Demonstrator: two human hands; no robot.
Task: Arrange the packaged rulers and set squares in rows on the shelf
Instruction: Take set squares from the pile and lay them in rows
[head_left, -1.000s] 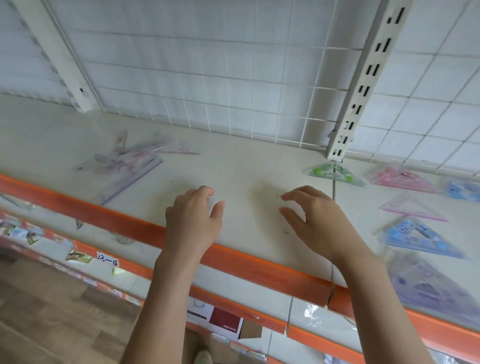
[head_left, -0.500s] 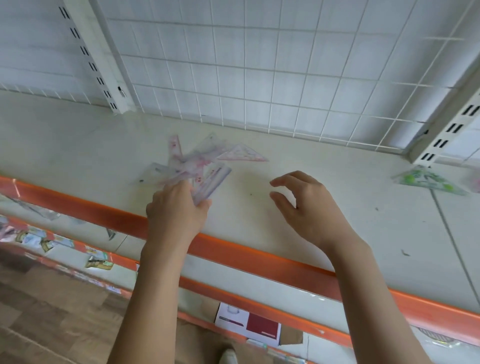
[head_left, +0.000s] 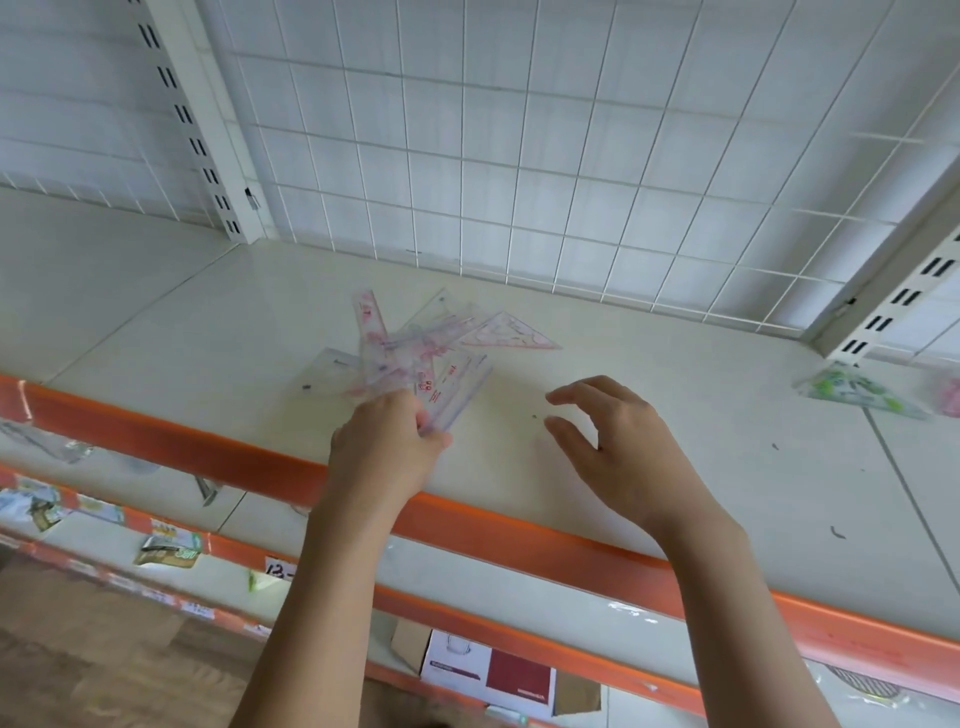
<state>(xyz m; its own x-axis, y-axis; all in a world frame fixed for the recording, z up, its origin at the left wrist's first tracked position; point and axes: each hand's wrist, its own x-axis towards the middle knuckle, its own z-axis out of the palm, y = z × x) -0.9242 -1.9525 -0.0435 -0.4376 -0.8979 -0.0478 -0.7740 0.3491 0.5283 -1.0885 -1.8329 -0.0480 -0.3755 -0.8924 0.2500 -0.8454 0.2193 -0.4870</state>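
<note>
On the shelf (head_left: 675, 467), head view, only one camera: a loose pile of clear packaged rulers and set squares (head_left: 415, 348) lies mid-shelf, overlapping at odd angles; the plastic is transparent with faint pink print, so how many pieces there are and where each edge runs is hard to make out; print unreadable. Left hand (head_left: 387, 447) sits at the near edge of the pile, fingers curled onto the near end of a long ruler pack (head_left: 457, 389); fingertips are hidden behind the knuckles, so the exact pinch cannot be seen, but it grips that pack. Right hand (head_left: 623, 452) is right of the pile, apart from it, above bare shelf; fingers spread and loosely bent, thumb apart, holding nothing. Far right: a green set square pack (head_left: 857, 392) lies flat, well apart from both hands; a pink pack (head_left: 950, 397) beside it is cut off by the frame edge. Orange shelf lip (head_left: 545, 540) runs under both forearms; white wire grid (head_left: 519, 156) backs the shelf; lower shelves are partly hidden by the arms, items there blurred.
</note>
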